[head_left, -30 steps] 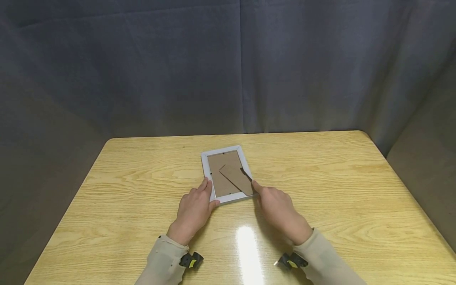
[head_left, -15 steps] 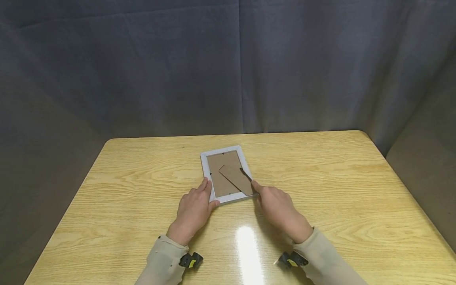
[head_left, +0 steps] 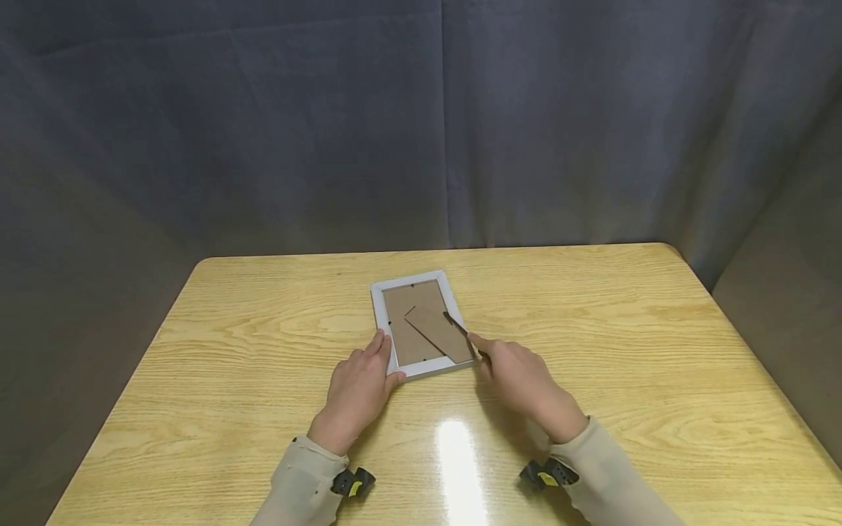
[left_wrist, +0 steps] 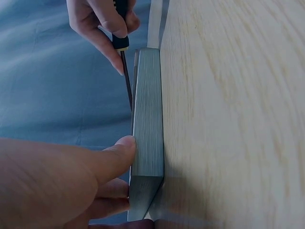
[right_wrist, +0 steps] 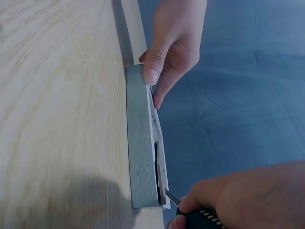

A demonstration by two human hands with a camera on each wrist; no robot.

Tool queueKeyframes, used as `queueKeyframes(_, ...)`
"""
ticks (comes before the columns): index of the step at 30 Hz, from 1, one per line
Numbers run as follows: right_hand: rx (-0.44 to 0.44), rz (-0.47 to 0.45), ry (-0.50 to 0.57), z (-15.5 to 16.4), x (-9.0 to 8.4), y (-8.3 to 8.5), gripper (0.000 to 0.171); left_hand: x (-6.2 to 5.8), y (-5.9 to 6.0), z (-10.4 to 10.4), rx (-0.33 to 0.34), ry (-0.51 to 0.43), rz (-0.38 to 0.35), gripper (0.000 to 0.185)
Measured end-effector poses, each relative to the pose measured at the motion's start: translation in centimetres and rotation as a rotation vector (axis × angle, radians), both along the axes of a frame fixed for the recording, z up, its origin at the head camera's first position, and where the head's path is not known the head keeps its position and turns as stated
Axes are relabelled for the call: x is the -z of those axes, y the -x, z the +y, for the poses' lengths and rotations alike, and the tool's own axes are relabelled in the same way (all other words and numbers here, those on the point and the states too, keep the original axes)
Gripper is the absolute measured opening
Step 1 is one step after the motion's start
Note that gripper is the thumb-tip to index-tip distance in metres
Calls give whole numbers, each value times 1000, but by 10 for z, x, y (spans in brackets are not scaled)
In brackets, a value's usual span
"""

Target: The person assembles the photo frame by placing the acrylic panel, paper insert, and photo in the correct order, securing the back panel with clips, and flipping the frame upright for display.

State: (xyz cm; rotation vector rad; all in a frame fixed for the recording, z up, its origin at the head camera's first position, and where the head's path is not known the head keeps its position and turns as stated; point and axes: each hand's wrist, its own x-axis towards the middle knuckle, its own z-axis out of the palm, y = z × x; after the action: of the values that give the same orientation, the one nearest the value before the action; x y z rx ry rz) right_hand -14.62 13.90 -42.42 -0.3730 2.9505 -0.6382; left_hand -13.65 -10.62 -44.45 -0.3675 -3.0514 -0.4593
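Observation:
A grey picture frame lies face down on the table, its brown backing board showing. A slanted stand leg crosses the board towards the near right corner. My left hand steadies the frame at its near left corner, thumb on the near edge and fingers along the left side. My right hand grips a screwdriver by its dark handle with yellow marks. Its thin shaft reaches over the frame's right side beside the stand leg. The right wrist view shows a dark gap under the leg.
The wooden table extends around the frame on all sides. Dark curtains hang behind and beside it. A bright light reflection lies on the tabletop between the forearms. Each wrist wears a small black camera.
My right hand has shifted slightly right and back with the screwdriver, and more of the shaft shows. My left hand stays in place on the frame.

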Motion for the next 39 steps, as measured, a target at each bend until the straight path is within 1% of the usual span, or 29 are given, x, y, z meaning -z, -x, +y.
queueKeyframes(11,2,21,31,8,2,3,49,0,1,1,6,-14,-10,67)
queueKeyframes(15,6,31,45,12,-2,4,49,0,2,1,13,-25,-13,66)
queueKeyframes(22,1,11,61,15,-10,4,46,1,2,-1,21,-55,-40,65)
queueKeyframes(27,-33,-11,77,13,-16,1,43,1,2,-1,24,-50,-57,65)
queueKeyframes(32,-99,-51,104,12,-25,-5,42,2,3,-2,30,-38,-62,65)
queueKeyframes(35,-138,-79,88,12,-30,-11,41,2,3,-2,32,-36,-64,65)
queueKeyframes(39,-162,-110,60,11,-38,-16,40,2,3,-2,34,-38,-64,65)
